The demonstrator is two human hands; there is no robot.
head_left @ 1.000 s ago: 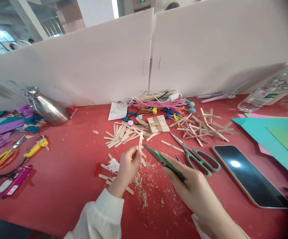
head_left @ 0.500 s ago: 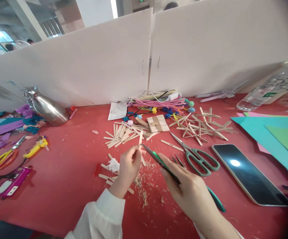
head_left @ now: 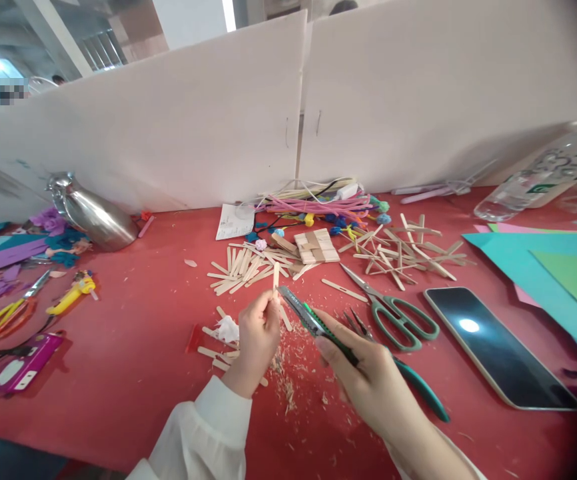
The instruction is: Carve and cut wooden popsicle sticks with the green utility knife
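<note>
Between the thumb and fingers of my left hand (head_left: 258, 333), a wooden craft stick (head_left: 276, 277) is pinched, its upper end pointing up. My right hand (head_left: 368, 373) is wrapped round a utility knife (head_left: 313, 323) with a green and black handle. The knife's blade is out, and its tip is right beside the stick; whether it touches cannot be made out. Wood shavings (head_left: 286, 393) are scattered on the red table (head_left: 133, 347) below both hands. Next to my left wrist lie several craft sticks (head_left: 213, 355) and a crumpled white scrap (head_left: 227, 330).
Green-handled scissors (head_left: 403, 323), teal-handled pliers (head_left: 421, 387) and a phone (head_left: 501, 347) lie to the right. Loose sticks (head_left: 243, 267) and a bundle of sticks (head_left: 317, 247) are ahead. A metal jug (head_left: 96, 213) and yellow glue gun (head_left: 73, 297) are leftward. White panels (head_left: 168, 133) stand behind.
My left hand and the stick have shifted slightly left. The knife in my right hand has turned so that more of its blade shows, and more of the pliers' handle is visible.
</note>
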